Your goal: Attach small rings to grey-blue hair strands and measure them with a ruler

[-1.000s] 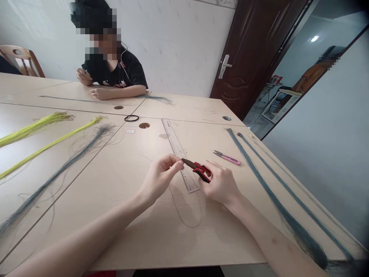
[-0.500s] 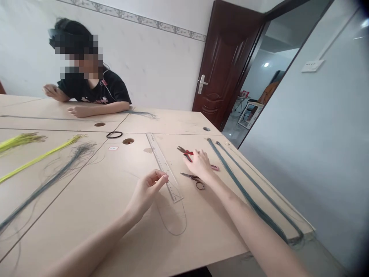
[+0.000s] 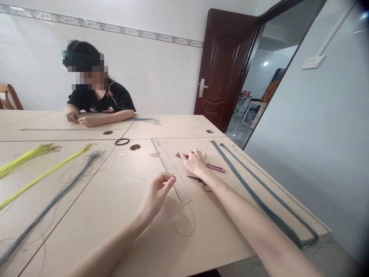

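My left hand pinches a thin grey cord between thumb and fingers; the cord hangs down into a loop on the table. A clear ruler lies just past that hand. My right hand is stretched out further back, fingers spread and lying over the handles of red-handled pliers, whose tip sticks out to the left. Pink snips show at the hand's right side. Small dark scissors lie beside my right wrist.
Two long bundles of blue-grey cord run along the table's right edge. Another grey bundle and yellow-green bundles lie at the left. A black ring sits near a cable hole. A person in black works at the far side.
My right hand held the pliers near my left hand, then carried them back and laid them down by the pink snips. The small scissors came into view. The camera tilted up.
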`<state>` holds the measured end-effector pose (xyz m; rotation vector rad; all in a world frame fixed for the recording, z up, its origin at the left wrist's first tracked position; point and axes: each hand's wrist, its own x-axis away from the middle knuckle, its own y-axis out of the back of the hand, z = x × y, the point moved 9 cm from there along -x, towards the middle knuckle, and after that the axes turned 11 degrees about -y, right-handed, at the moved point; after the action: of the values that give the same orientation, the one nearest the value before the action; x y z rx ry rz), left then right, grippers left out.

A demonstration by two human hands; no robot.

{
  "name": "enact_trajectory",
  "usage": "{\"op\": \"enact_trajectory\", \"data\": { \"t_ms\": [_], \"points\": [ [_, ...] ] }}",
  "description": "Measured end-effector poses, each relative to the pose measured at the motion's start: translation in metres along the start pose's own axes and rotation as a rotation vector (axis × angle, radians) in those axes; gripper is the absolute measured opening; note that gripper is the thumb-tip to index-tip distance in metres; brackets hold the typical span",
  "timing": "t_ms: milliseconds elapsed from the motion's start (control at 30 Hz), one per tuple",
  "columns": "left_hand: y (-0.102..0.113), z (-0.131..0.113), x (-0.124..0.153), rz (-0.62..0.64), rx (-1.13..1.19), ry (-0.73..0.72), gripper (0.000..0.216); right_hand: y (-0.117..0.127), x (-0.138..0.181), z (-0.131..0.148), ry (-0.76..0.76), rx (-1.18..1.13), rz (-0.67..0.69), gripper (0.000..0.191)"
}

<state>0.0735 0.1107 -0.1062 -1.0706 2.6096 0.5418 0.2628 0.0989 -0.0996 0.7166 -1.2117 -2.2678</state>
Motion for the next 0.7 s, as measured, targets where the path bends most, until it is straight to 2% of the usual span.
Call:
{"op": "enact_trajectory", "data": {
  "t_ms": [100,200,300,467,700],
  "points": [
    [0.001,0.001,0.001,-0.008,0.004,-0.004,0.026,0.023,0.029,0.017,0.141,-0.176,0.024,0.026],
    [0.002,0.002,0.000,-0.021,0.006,-0.010,0.025,0.038,0.072,0.031,0.324,-0.359,0.133,0.017],
    [0.003,0.003,-0.001,-0.035,0.002,-0.014,0.022,0.045,0.102,0.030,0.379,-0.475,0.213,0.012],
    [0.001,0.003,0.001,-0.028,-0.036,-0.004,0.017,0.041,0.109,0.023,0.359,-0.563,0.279,0.008],
    [-0.004,0.000,0.005,0.018,-0.138,-0.032,0.017,0.042,0.107,0.021,0.343,-0.598,0.261,0.007]
  ]
}}
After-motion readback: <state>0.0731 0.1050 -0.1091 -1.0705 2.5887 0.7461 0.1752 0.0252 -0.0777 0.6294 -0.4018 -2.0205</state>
